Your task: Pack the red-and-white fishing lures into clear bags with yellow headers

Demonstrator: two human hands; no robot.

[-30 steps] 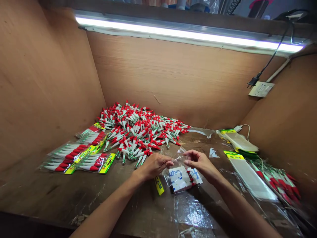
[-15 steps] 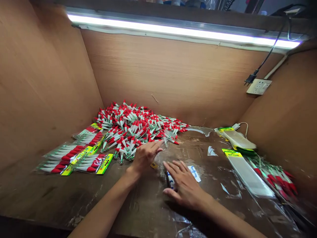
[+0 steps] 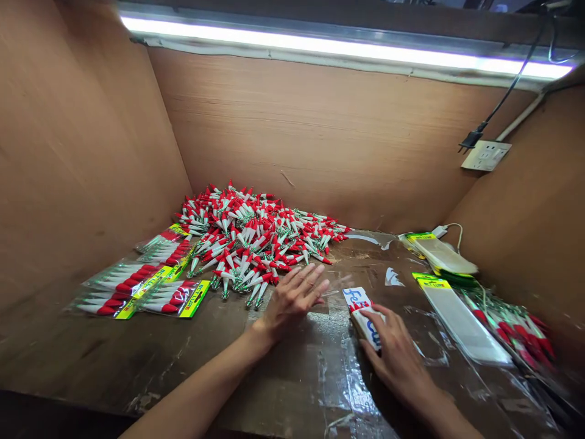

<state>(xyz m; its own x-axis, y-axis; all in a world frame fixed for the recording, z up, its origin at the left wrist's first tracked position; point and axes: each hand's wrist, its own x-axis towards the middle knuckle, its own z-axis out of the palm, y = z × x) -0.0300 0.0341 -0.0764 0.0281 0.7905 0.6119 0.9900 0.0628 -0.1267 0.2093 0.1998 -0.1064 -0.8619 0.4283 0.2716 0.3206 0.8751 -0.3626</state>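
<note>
My left hand [image 3: 297,297] is stretched out flat, palm down, just in front of the pile of red-and-white fishing lures [image 3: 256,238]. Beyond its fingertips shows a blurred bit of clear plastic [image 3: 339,283]; whatever lies beneath the palm is hidden. To the right, my right hand [image 3: 395,344] grips a small white block [image 3: 365,320] with blue lettering and a red band, thumb at its near edge and fingers over its right side. The block sits on or close to the tabletop; the exact gap cannot be made out.
Filled lure packs [image 3: 132,283] with yellow-green labels lie on the left. At right are empty clear bags [image 3: 461,320], another bag stack [image 3: 441,253] and more lures [image 3: 516,329]. Plastic scraps stick to the brown table [image 3: 274,390]. A plug [image 3: 470,140] hangs by the wall socket.
My right hand has moved right with the white block. My left hand has shifted slightly right and nearer, its fingers now straighter; the clear plastic and yellow label by it are no longer plainly visible.
</note>
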